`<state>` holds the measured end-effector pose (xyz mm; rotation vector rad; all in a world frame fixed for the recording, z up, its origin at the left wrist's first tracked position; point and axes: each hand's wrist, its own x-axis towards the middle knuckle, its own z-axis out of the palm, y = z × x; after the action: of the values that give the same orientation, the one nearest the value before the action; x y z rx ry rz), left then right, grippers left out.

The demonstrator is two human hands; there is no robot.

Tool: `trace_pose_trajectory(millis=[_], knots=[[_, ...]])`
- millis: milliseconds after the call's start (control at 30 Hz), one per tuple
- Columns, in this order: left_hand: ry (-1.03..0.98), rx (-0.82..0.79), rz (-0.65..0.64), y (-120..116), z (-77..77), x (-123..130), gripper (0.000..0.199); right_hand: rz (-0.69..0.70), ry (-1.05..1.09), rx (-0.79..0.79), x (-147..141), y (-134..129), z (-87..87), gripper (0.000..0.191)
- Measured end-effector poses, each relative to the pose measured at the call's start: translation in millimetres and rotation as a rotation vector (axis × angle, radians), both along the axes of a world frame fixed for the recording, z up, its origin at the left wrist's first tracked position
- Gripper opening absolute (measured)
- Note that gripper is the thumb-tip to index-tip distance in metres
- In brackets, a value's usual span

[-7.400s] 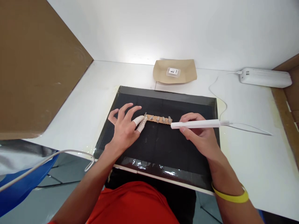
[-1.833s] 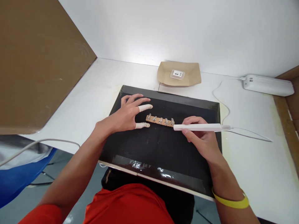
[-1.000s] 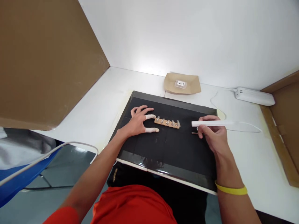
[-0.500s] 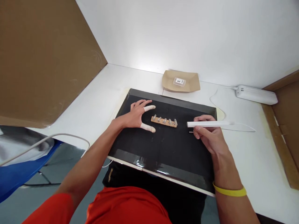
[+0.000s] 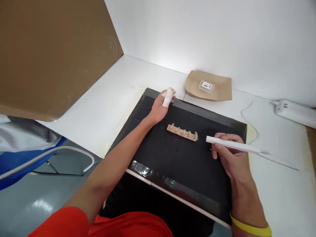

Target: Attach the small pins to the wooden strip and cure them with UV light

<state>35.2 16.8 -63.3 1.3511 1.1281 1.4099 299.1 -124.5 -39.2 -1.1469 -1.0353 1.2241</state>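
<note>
My right hand (image 5: pixel 228 149) grips a white stick-shaped corded device (image 5: pixel 232 144). Below its fingers pokes a short thin metal tip (image 5: pixel 211 149), its other end hidden in the hand. My left hand (image 5: pixel 163 102) is over the far left of the black mat (image 5: pixel 158 148), thumb and index finger in white finger cots and brought together; I make out nothing between them. Between the hands, on the mat, lies a tan strip (image 5: pixel 179 132) with several clear nail-shaped pieces standing along it. Neither hand touches the strip.
A brown paper tray (image 5: pixel 223 90) behind the mat holds a small clear box (image 5: pixel 206 86) with a label. A white power bank-like block (image 5: pixel 295 112) with a thin cable is at the right. A cardboard panel (image 5: pixel 56 56) rises at the left, and a pale cable (image 5: pixel 61 148) hangs nearby.
My left hand has moved away from beside the strip toward the mat's far edge, its spread thumb and index finger closing together. The right hand keeps its hold on the device. The view has shifted.
</note>
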Motion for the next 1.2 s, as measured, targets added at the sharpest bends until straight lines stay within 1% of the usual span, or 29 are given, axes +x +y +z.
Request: trace_pose_trajectory(millis=[67, 133, 267, 467, 567, 700, 833, 1067, 1200], knots=[[-0.093, -0.012, -0.005, 1.2, -3.7, -1.7, 0.073, 0.02, -0.027, 0.023, 1.3, -1.9, 1.3, 0.026], [-0.159, -0.04, -0.038, 1.6, -4.1, -4.9, 0.068, 0.046, -0.061, 0.048, 3.0, -3.7, 3.1, 0.025], [-0.167, -0.109, -0.159, 0.8, 0.6, -8.0, 0.061, 0.106, -0.139, 0.074, 5.1, -5.4, 6.8, 0.023], [-0.14, -0.073, -0.185, -2.7, 5.7, -4.3, 0.055, 0.076, -0.262, 0.071, 4.2, -2.7, 10.4, 0.021], [-0.185, -0.083, -0.187, -2.3, 8.0, -1.1, 0.053, 0.049, -0.286, 0.074, 5.9, -1.7, 11.0, 0.019], [-0.276, -0.096, -0.19, -0.5, 11.4, 3.3, 0.049, 0.03, -0.25, 0.062, 10.1, -2.1, 10.0, 0.02], [-0.323, -0.113, -0.25, 0.2, 11.0, 7.0, 0.043, 0.033, -0.175, 0.068, 13.2, -1.7, 7.6, 0.021], [-0.278, -0.184, -0.277, 3.1, 5.4, 11.5, 0.049, 0.04, -0.151, 0.092, 13.1, -0.9, 3.6, 0.023], [-0.261, -0.17, -0.299, 4.5, 3.5, 10.6, 0.044, 0.04, -0.132, 0.073, 6.5, -0.1, 3.7, 0.025]])
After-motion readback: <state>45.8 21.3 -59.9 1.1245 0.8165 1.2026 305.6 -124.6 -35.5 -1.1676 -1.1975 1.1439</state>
